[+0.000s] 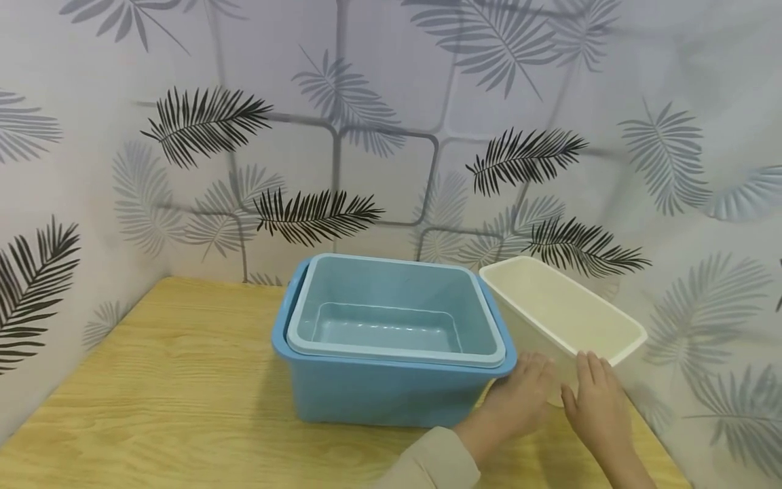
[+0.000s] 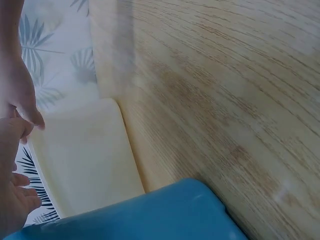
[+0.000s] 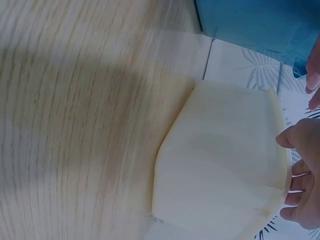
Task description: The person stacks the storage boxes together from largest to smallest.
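A cream rectangular plastic bin (image 1: 568, 305) stands at an angle on the right of the table, its top open. My right hand (image 1: 601, 407) is at its near rim, fingers extended upward and thumb apart; in the right wrist view that hand (image 3: 305, 172) lies along the rim. Between the cream bin and a blue bin (image 1: 385, 394) is my left hand (image 1: 525, 394), its fingers stretched forward beside the cream wall. Whether they touch that wall I cannot tell. A lighter blue-grey bin (image 1: 385, 282) sits nested inside the blue one.
Under the bins is a wood-grain table (image 1: 183, 380). A pale curtain-like sheet (image 1: 391, 102) printed with leaves hangs behind and at both sides, close to the cream bin on the right.
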A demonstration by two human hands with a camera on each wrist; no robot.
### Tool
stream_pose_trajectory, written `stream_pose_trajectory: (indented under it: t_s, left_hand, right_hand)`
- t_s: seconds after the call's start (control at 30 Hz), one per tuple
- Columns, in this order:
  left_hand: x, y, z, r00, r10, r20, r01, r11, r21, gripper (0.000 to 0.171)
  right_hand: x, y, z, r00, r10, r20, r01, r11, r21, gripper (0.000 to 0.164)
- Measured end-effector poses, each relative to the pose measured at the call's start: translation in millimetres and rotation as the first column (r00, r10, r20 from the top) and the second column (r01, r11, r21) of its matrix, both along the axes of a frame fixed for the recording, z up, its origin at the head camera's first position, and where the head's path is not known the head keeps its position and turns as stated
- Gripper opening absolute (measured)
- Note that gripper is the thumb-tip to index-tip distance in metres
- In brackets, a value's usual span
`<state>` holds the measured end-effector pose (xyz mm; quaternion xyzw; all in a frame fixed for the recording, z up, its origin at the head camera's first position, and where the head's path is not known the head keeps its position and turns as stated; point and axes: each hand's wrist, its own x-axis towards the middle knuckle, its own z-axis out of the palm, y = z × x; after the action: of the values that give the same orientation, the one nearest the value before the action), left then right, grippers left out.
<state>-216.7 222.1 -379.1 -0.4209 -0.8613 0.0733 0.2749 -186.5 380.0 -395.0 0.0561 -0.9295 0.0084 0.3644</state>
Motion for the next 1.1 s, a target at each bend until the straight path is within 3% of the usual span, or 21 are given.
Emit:
stream_pose_trajectory:
  t_s: [0.13,0.43,0.6,0.7,0.93,1.1]
  left_hand:
    - [-1.0,0.1,0.4,1.000,0.014,0.027,-0.013,1.000,-0.013,0.059]
    - [-2.6,5.4,-0.9,0.999,0.047,0.003,-0.047,0.999,0.007,0.063]
    - [-5.0,6.3,-2.5,0.998,0.055,-0.028,-0.055,0.998,0.004,0.061]
    - [-7.3,6.5,-3.4,0.998,0.059,-0.024,-0.059,0.998,0.005,0.060]
    - [-8.7,12.1,-0.4,0.996,0.069,0.050,-0.065,0.995,-0.074,0.065]
    - [-8.5,13.7,0.0,0.991,0.052,0.127,-0.050,0.999,-0.021,0.066]
  right_hand:
    - [3.0,1.5,-1.5,1.000,-0.003,-0.014,0.003,1.000,-0.014,0.057]
    - [19.6,3.7,0.2,0.998,-0.065,0.021,0.067,0.993,-0.099,0.052]
    - [27.1,1.6,3.5,0.994,-0.089,-0.055,0.081,0.987,-0.136,0.041]
    - [23.6,-1.5,7.4,0.990,-0.085,-0.108,0.073,0.991,-0.109,0.038]
    - [7.6,-8.0,10.2,0.997,-0.073,-0.010,0.073,0.997,-0.017,0.051]
    - [6.7,-8.9,8.7,0.994,-0.098,-0.046,0.097,0.995,-0.027,0.041]
